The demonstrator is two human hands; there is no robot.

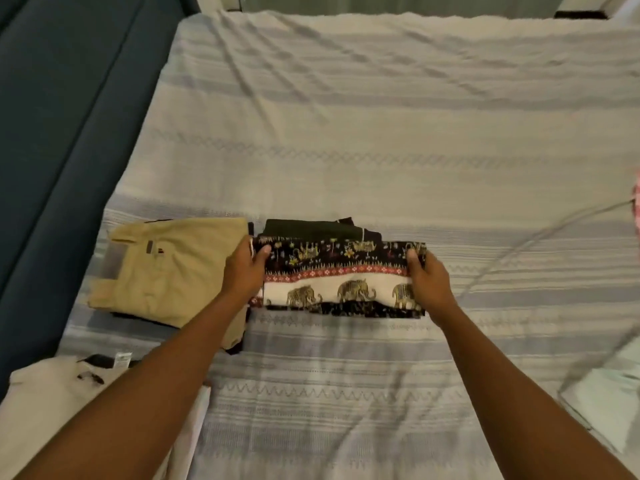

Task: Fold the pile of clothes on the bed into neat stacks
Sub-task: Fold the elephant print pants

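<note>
While the folded elephant-print garment sits mid-frame on a dark folded piece | left hand and right hand pinch its ends, thumbs on top | risk: an uneven release could skew the stack toward the khaki trousers at left.

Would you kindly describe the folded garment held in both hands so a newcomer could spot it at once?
On the striped bedspread, look just right of the folded khaki trousers. There the left hand and right hand grip a folded garment; it alone bears gold elephants on black and white bands.
</note>
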